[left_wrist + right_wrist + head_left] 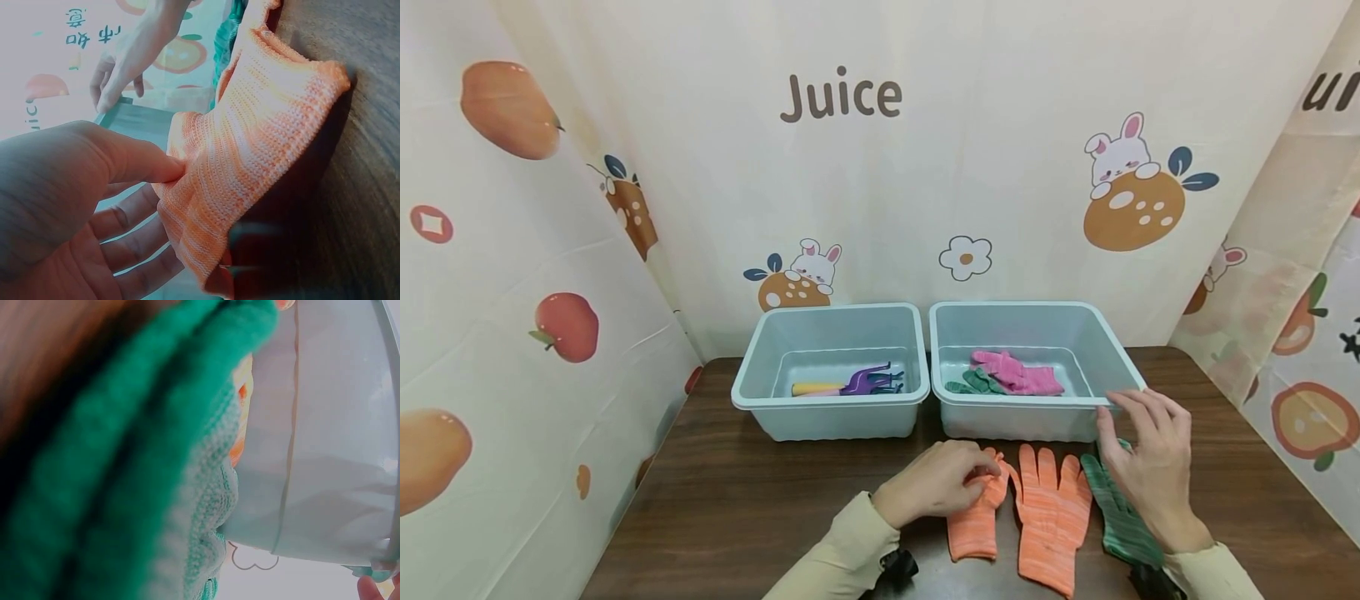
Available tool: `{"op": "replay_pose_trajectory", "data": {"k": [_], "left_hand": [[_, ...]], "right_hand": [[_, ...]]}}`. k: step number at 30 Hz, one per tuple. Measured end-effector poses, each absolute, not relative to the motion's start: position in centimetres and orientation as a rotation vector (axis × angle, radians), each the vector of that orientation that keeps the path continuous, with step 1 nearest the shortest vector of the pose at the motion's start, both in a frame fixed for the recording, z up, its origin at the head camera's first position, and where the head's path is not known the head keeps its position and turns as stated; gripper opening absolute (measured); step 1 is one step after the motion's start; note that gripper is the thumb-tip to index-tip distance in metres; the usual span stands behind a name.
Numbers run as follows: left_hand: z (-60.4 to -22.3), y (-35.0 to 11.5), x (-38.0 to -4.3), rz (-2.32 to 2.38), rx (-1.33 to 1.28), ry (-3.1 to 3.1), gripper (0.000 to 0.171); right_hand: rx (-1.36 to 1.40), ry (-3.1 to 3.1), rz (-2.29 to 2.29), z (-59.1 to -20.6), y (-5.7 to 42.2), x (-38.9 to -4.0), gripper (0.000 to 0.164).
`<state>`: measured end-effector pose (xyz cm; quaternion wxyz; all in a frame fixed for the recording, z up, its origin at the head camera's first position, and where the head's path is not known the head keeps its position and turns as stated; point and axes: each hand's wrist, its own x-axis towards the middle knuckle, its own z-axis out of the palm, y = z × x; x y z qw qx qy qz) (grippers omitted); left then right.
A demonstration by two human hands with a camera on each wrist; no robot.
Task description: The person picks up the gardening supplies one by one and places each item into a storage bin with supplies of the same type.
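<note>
Beyond the fingers [1150, 407] hangs a cream fabric backdrop [962, 175] printed with white rabbits [1118, 158], fruit [1131, 221] and brown lettering [842, 98]. Fruit-printed white cloth [490, 358] flanks them; below spreads a dark brown wood-grain table [722, 500].

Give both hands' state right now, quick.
Left hand: holding the leftmost orange glove, pinched.
Right hand: at the edge of the right bin; can't tell whether it grips.

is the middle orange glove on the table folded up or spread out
Spread out: in the head view, the middle orange glove lies flat on the table, its fingers separated and pointing toward the right bin.
</note>
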<state>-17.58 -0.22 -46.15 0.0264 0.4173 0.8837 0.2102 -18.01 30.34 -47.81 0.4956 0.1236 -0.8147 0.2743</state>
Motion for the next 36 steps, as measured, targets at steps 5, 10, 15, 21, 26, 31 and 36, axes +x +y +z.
{"op": "replay_pose_trajectory", "data": {"k": [5, 10, 15, 21, 26, 31, 36], "left_hand": [[-45.9, -0.3, -17.6, 0.642, 1.310, 2.738, 0.027], [-45.7, -0.4, -17.6, 0.663, 1.312, 2.734, 0.026], [-45.5, -0.4, -17.5, 0.677, 1.305, 2.725, 0.025], [-45.2, -0.5, -17.4, 0.689, 1.305, 2.732, 0.026], [-44.9, -0.6, -17.4, 0.689, 1.307, 2.735, 0.026], [-44.8, -0.6, -17.5, 0.705, 1.266, 2.712, 0.026], [-44.7, -0.7, -17.5, 0.727, 1.243, 2.704, 0.026]], "right_hand": [[0.290, -1.985, 0.667, -47.8, 30.3, -17.9, 0.060], [0.282, -1.992, 0.678, -47.7, 30.3, -17.8, 0.056], [0.287, -1.984, 0.678, -47.8, 30.3, -17.9, 0.054], [0.299, -1.975, 0.672, -47.8, 30.3, -17.9, 0.055], [0.292, -1.983, 0.676, -47.7, 30.2, -17.9, 0.054], [0.284, -1.986, 0.675, -47.7, 30.2, -17.9, 0.059], [0.292, -1.977, 0.665, -47.8, 30.3, -17.9, 0.059]]}}
